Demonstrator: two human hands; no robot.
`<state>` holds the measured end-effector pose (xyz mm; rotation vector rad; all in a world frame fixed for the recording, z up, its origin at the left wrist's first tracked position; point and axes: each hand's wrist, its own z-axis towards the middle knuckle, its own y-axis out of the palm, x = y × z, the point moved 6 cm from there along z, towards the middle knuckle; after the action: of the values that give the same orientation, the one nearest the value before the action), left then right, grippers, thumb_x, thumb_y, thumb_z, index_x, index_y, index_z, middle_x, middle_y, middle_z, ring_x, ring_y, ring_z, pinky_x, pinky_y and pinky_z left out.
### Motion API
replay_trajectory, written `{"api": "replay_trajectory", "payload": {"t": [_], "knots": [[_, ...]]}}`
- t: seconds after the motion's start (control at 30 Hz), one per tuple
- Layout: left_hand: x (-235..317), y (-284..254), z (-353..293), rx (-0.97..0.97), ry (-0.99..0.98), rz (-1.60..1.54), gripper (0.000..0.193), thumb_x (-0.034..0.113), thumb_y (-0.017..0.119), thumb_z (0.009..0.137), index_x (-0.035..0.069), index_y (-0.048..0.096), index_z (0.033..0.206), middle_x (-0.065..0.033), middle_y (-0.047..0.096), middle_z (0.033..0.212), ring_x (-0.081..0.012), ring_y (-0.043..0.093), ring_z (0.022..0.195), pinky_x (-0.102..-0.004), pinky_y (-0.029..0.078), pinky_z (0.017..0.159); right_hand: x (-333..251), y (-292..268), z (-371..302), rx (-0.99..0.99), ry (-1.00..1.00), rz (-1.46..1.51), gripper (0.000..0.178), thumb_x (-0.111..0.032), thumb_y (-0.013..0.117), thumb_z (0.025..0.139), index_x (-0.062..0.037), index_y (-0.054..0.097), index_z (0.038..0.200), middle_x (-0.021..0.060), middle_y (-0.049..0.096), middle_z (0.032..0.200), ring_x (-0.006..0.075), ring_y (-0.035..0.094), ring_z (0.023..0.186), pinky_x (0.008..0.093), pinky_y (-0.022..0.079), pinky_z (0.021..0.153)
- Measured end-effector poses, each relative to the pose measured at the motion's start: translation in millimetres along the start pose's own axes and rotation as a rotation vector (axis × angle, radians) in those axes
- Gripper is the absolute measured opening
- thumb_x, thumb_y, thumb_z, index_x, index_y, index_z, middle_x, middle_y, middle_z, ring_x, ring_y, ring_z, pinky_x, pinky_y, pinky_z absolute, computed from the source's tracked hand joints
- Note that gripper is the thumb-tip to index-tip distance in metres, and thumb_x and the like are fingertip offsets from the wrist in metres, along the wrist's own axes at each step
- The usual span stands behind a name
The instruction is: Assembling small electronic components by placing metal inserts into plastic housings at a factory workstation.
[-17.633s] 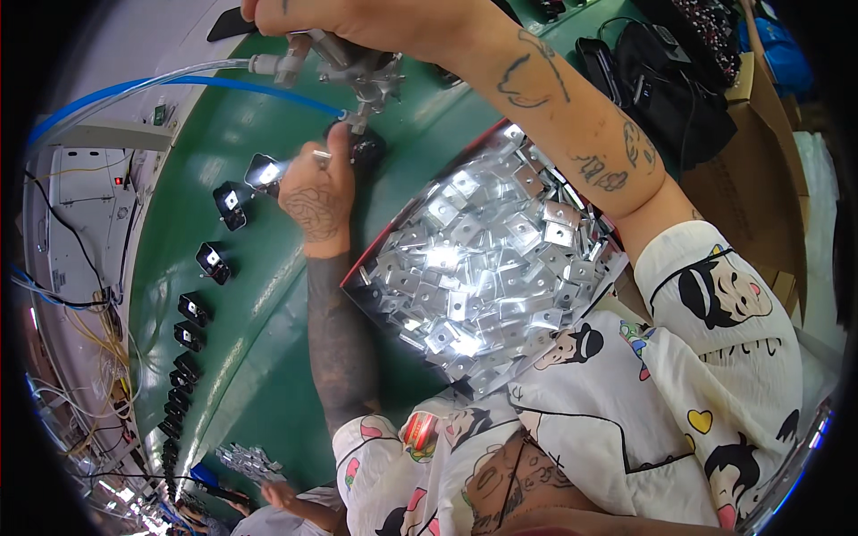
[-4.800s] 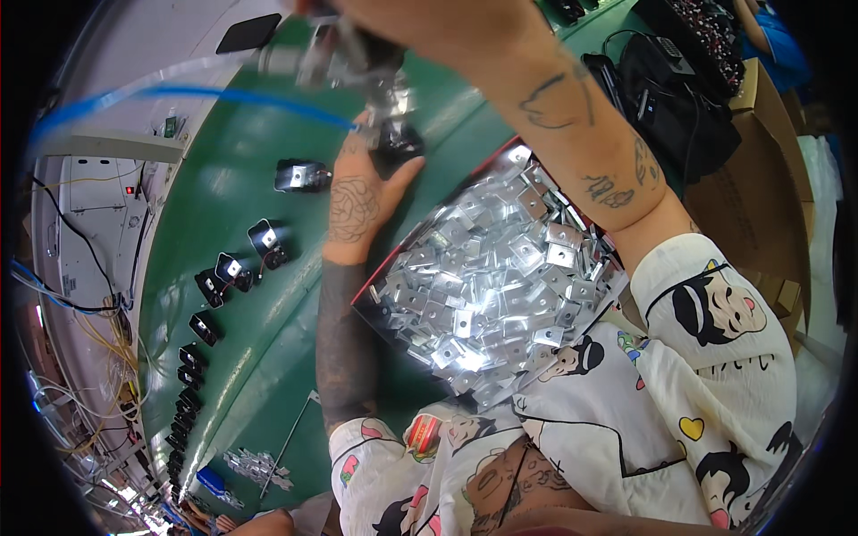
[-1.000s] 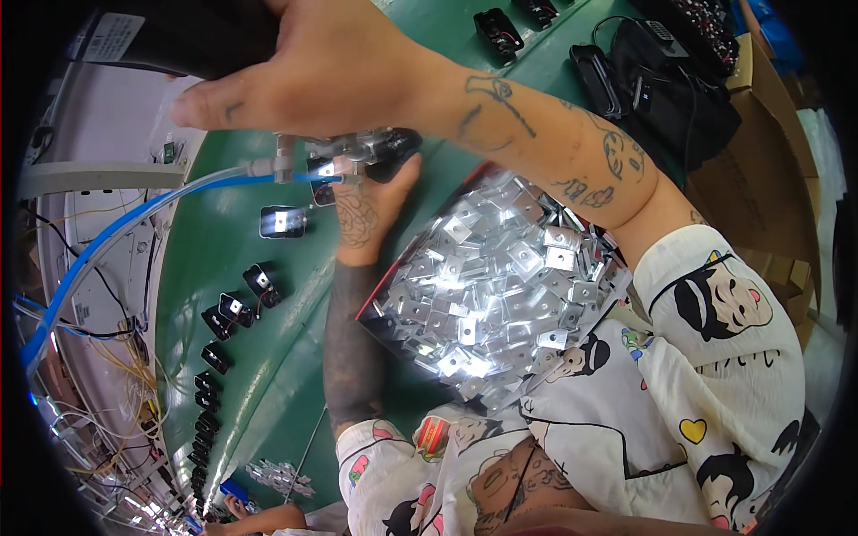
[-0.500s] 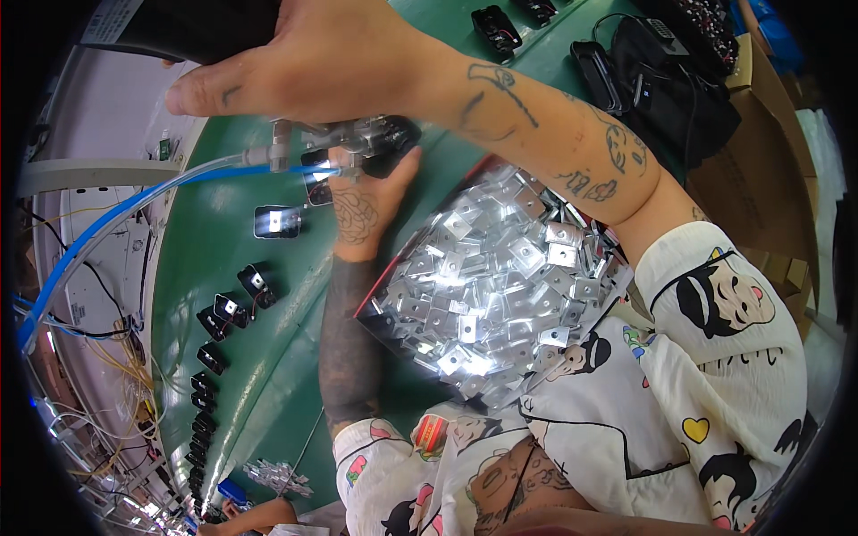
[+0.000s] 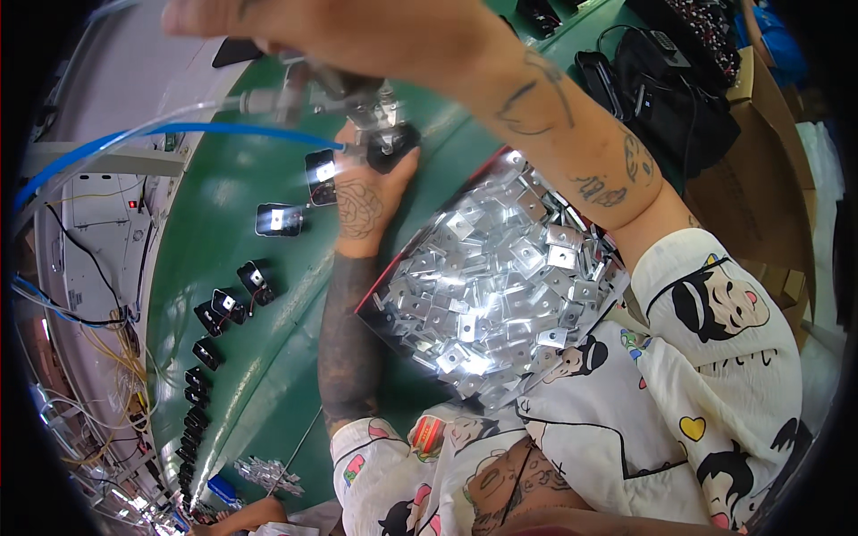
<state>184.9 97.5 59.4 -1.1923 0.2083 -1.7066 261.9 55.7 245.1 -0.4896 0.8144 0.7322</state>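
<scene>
My left hand is closed round a small black plastic housing over the green work surface. Above it is the metal nose of a driver-like tool, with a blue hose and a clear hose running off to the left. At the top edge, my right hand is blurred and partly cut off, closed on this tool. Beside my left wrist lie two more black housings, one close and one farther left, each with a shiny metal plate.
A red-edged bin heaped with square metal clips stands against my front. Several black housings line the left side. A black bag and a cardboard box are at right. Another person's arm shows at the bottom.
My right hand has risen toward the top edge, and the tool has swung more upright, with its nose over the housing. My left hand has stayed nearly in place.
</scene>
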Motion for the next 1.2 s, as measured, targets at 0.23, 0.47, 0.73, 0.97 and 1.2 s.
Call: {"api": "replay_trajectory", "payload": {"t": [0.23,0.47,0.73,0.97,1.2], "knots": [[-2,-2,1,0.018,-0.02,-0.009,0.061,0.022,0.083,0.073,0.0,0.057,0.124,-0.0173,0.065,0.111,-0.03,0.064,0.097,-0.0367,0.051,0.087,-13,-6,1,-0.078,0.007,0.074,0.017,-0.008,0.067,0.083,-0.0006,0.058,0.096,-0.0008,0.054,0.068,0.011,0.046,0.049,0.0223,0.038,0.046],[4,-4,6,0.07,0.014,-0.103,0.059,0.018,0.083,0.071,0.0,0.056,0.12,-0.0171,0.06,0.112,-0.0325,0.06,0.097,-0.0377,0.05,0.086,-5,-7,6,-0.099,-0.001,0.104,0.019,-0.007,0.066,0.084,-0.001,0.057,0.099,-0.0019,0.052,0.068,0.0101,0.044,0.049,0.0218,0.036,0.046],[6,-9,5,0.087,-0.018,-0.107,0.057,0.017,0.083,0.074,0.0,0.057,0.122,-0.016,0.066,0.11,-0.0286,0.064,0.094,-0.0351,0.05,0.086,1,-8,7,-0.102,-0.012,0.129,0.022,-0.007,0.067,0.084,-0.0025,0.057,0.103,-0.0033,0.051,0.068,0.009,0.043,0.05,0.0216,0.035,0.047],[2,-7,5,0.095,-0.003,-0.109,0.056,0.015,0.083,0.074,0.0,0.059,0.122,-0.015,0.068,0.109,-0.0264,0.065,0.093,-0.034,0.051,0.085,-1,-9,8,-0.103,-0.025,0.147,0.024,-0.007,0.067,0.084,-0.0035,0.057,0.106,-0.0044,0.05,0.068,0.0082,0.042,0.05,0.0214,0.035,0.047],[0,-7,4,0.059,-0.047,-0.118,0.066,0.021,0.084,0.071,-0.001,0.052,0.124,-0.0186,0.06,0.112,-0.0316,0.061,0.093,-0.0368,0.05,0.085,-8,-11,6,-0.101,-0.029,0.037,0.021,-0.007,0.067,0.085,-0.0058,0.057,0.103,-0.005,0.049,0.067,0.0083,0.041,0.05,0.0219,0.033,0.047]]}}
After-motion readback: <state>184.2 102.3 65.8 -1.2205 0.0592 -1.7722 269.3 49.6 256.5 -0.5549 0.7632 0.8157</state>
